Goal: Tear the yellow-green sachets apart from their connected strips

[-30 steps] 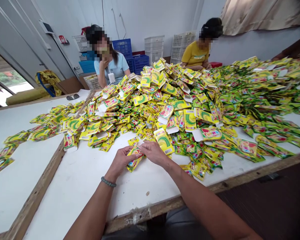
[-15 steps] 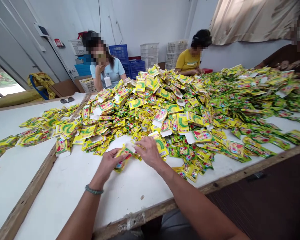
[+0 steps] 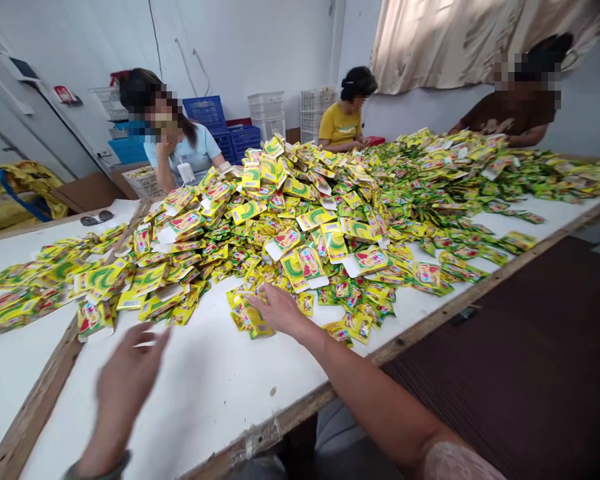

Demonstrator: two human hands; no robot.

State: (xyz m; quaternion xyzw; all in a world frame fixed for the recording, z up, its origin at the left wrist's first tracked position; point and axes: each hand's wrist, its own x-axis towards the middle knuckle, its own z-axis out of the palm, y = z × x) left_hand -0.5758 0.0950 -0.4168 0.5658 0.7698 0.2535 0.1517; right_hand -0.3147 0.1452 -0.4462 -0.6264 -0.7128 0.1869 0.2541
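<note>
My left hand (image 3: 133,367), blurred by motion, is over the white tabletop (image 3: 205,380) at the lower left. Its fingers are apart, and nothing shows in them. My right hand (image 3: 280,310) is at the near edge of the heap, with its fingers curled onto a few small yellow sachets (image 3: 250,320); its fingertips are partly hidden. Just beyond it lie yellow-green printed cartons, one carton (image 3: 310,263) with its white end flap out. More cartons (image 3: 147,283) lie in front of my left hand.
A large heap of cartons and green sachets (image 3: 430,193) spreads across the table. A wooden strip (image 3: 55,380) divides the tabletop at left; a wooden edge (image 3: 300,407) runs along the front. Sunglasses (image 3: 97,218) lie at far left. Several people sit opposite, with crates (image 3: 245,137) behind.
My left hand has let go of the carton it held and moved left and nearer to me. My right hand has moved down onto the sachets. The view has turned right.
</note>
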